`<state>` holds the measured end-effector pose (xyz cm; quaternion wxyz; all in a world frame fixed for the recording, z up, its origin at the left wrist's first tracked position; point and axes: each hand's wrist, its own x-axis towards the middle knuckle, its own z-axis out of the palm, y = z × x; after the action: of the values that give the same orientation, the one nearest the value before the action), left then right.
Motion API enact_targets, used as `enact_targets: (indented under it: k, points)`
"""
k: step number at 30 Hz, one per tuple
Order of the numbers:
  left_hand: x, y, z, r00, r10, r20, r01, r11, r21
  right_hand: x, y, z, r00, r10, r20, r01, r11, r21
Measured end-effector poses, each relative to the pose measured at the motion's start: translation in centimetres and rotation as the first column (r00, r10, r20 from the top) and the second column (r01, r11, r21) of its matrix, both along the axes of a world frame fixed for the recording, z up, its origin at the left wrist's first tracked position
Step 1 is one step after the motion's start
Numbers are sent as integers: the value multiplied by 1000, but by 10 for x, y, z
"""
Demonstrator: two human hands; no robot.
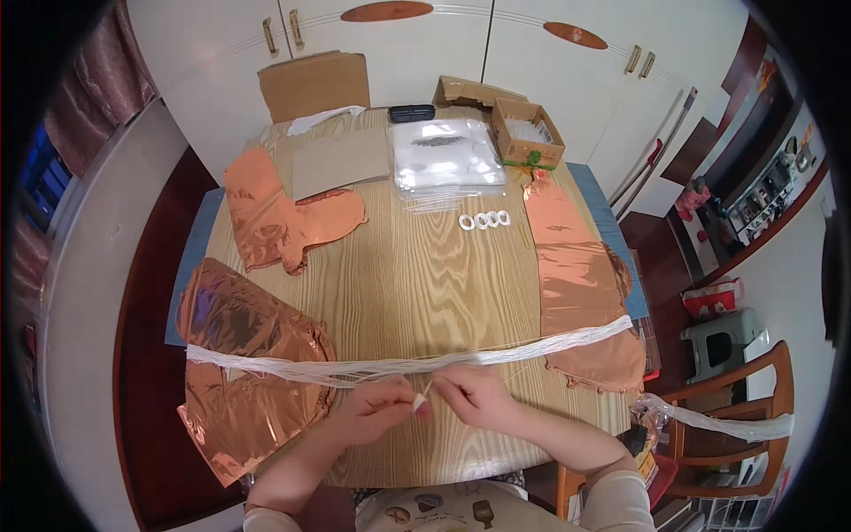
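Observation:
My left hand [381, 410] is closed in a pinch on a small white piece [418, 402], too small to name. Close beside it, my right hand [479, 399] pinches a thin white string [427, 388]. Both hands are just in front of a long bundle of white strings [479, 358] that stretches across the table. The bundle's left end lies over a flat copper-coloured foil balloon [257, 310]. Its right end crosses more copper foil [581, 284] along the table's right side.
Another foil balloon [257, 208] lies at the far left, near a grey board [341, 164]. Behind are a stack of clear plastic bags [448, 160], several white rings [481, 221], an open cardboard box [529, 160] and a black case [411, 113]. A wooden chair [780, 381] stands right.

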<state>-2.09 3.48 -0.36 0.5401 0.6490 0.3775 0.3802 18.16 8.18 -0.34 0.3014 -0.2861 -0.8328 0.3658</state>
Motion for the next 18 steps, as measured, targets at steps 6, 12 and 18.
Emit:
enact_targets:
  k: [6,12,18]
  points:
    - [3,4,0,970,121,-212,-101,990,102,0,-1,-3,992,95,-88,-86,991,107]
    - [4,0,-3,984,106,142,-93,991,-96,0,1,-8,998,51,-22,-49,993,104]
    - [4,0,-4,997,41,-64,-43,999,-23,1,3,5,987,-78,-142,97,986,133]
